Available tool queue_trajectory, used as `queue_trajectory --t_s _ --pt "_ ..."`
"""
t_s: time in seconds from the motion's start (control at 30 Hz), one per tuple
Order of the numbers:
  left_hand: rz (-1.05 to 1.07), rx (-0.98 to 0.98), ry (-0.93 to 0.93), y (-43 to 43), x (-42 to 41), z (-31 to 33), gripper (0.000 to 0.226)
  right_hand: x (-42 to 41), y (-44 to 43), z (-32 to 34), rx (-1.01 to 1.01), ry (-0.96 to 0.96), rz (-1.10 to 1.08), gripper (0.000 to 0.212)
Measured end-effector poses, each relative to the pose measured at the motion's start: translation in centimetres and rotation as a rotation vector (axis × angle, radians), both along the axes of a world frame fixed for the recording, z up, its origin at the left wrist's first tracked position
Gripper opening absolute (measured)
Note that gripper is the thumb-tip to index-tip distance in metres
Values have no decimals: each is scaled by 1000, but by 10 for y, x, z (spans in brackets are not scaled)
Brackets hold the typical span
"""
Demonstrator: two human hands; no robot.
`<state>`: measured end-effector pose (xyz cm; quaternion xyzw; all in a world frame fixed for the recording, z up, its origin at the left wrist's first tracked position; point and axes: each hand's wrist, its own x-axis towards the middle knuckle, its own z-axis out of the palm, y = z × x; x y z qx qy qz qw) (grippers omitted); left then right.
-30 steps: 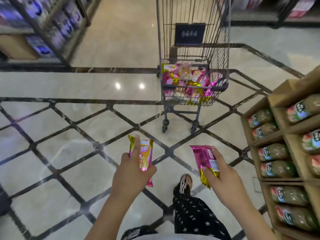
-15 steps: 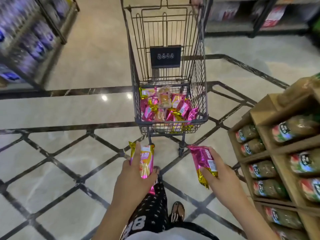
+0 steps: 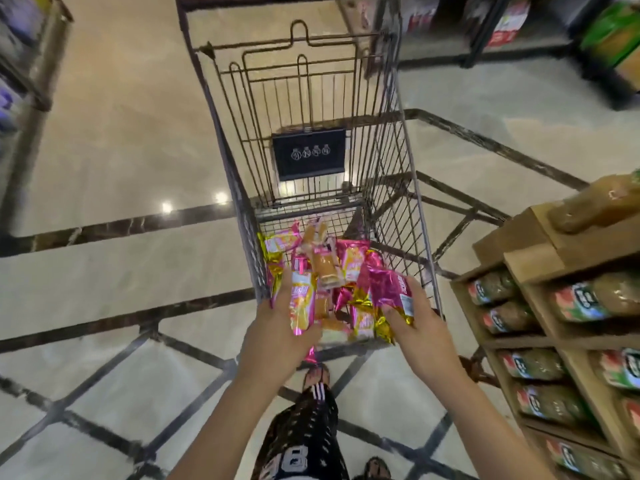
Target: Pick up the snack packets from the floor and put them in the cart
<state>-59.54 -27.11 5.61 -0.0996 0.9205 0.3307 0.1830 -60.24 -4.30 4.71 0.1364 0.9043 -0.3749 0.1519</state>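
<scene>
A wire shopping cart [image 3: 408, 188] stands straight ahead of me, its basket bottom covered with several pink and gold snack packets [image 3: 349, 261]. My left hand [image 3: 277, 327] grips one pink and yellow snack packet [image 3: 302, 299] over the cart's near end. My right hand [image 3: 420, 323] holds another pink packet with a gold end [image 3: 389, 289], also over the near end of the basket. Both packets hang just above the pile inside.
A wooden display shelf [image 3: 519, 258] with rows of green packaged goods stands close on the right. Store shelving [image 3: 20, 81] runs along the far left and more shelves [image 3: 485, 36] at the back right. My legs and sandaled foot [image 3: 317, 379] are below on the tiled floor.
I have walked up to the cart, which now fills the middle of the view. Both hands, each still holding its packet, have moved forward over the cart's near end.
</scene>
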Motion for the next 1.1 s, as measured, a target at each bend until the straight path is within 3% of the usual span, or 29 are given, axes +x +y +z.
queue_trajectory --t_s 0.17,0.3,0.5,0.8,0.97,1.1 --pt "-78 -42 6 -7 -71 -11 99 -47 -16 -14 69 6 -86 66" --pt "-34 -25 33 -9 -103 -18 97 -74 -24 -20 -5 48 -135 67" --pt "-156 -141 -56 -6 -122 -30 99 -81 -23 -33 83 -223 -84 92" --pt "-428 -94 -33 39 -74 -24 77 22 30 -12 93 -271 -252 83" --pt "-737 -161 -100 91 -41 -27 77 89 73 -1 136 -297 -427 79" --pt "-972 -208 -49 152 -19 -14 75 149 103 11 159 -283 -600 77"
